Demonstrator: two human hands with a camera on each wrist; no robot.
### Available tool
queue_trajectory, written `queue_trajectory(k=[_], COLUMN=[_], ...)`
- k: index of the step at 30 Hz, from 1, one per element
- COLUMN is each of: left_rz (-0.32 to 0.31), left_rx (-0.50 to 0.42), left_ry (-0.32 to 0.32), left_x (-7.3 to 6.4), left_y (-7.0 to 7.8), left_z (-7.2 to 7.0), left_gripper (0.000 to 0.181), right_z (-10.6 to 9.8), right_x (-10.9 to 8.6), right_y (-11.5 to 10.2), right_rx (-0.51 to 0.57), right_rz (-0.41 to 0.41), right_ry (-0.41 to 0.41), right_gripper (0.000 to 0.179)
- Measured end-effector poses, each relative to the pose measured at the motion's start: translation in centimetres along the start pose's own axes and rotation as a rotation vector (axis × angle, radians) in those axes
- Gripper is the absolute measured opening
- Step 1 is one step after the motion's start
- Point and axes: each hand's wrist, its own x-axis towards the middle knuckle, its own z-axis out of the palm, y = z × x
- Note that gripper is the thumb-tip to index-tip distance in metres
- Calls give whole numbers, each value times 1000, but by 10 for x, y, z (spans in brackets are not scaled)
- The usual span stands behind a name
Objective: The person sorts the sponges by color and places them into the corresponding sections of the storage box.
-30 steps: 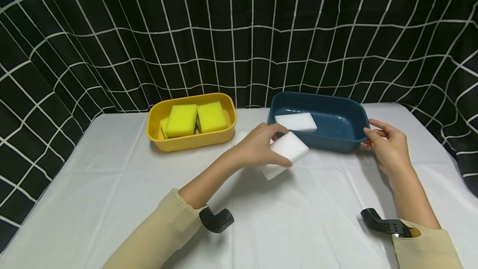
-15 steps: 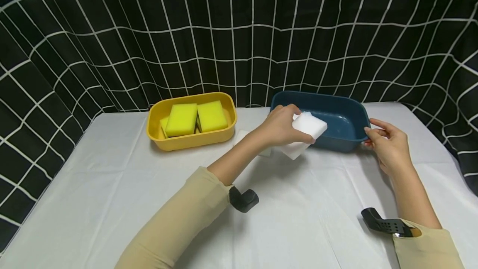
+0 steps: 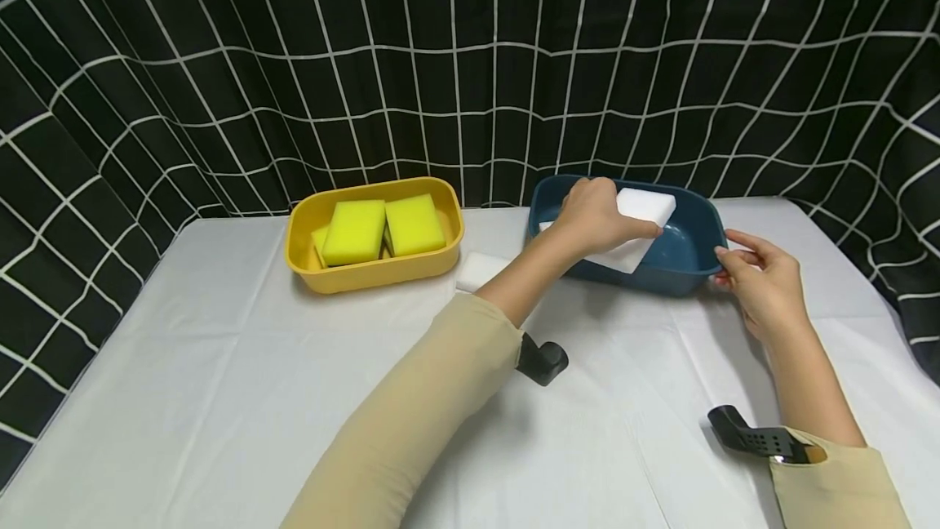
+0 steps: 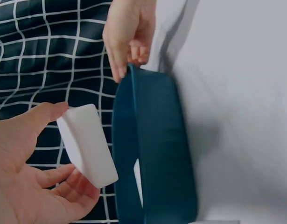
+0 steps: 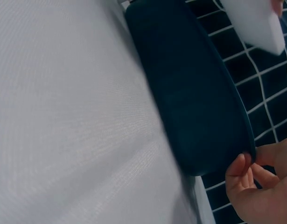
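My left hand (image 3: 596, 219) grips a white sponge (image 3: 645, 206) over the blue tub (image 3: 679, 282). In the left wrist view the white sponge (image 4: 89, 144) sits between thumb and fingers, tilted, above the tub's rim. Inside the blue tub (image 4: 162, 140), part of another white sponge (image 4: 138, 179) shows; my left hand hides most of it in the head view. My right hand (image 3: 767, 280) pinches the rim at the tub's right end. The right wrist view has the right hand (image 5: 264, 191) with thumb and fingers on that rim.
Left of the blue tub stands a yellow tub (image 3: 374, 273) holding several yellow sponges (image 3: 355, 233). Between the tubs a white sponge (image 3: 481, 270) lies on the white cloth (image 3: 220, 398), partly behind my left forearm. A black gridded curtain (image 3: 470, 64) hangs behind.
My left hand has carried the white sponge rightward and away from me, from in front of the blue tub to over it. My right hand has stayed at the rim.
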Motion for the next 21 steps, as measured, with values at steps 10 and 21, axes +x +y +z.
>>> queue_trajectory(k=[10, 21], left_rz=[-41, -120], left_rx=[74, 45], left_ry=[47, 126], left_x=[17, 38], left_y=[10, 24], left_z=[18, 35], left_gripper=[51, 50], right_z=[1, 0], right_x=[-1, 0], right_y=[-1, -1], right_rx=[8, -21], right_rz=[6, 10], right_ry=[0, -1], right_gripper=[61, 63])
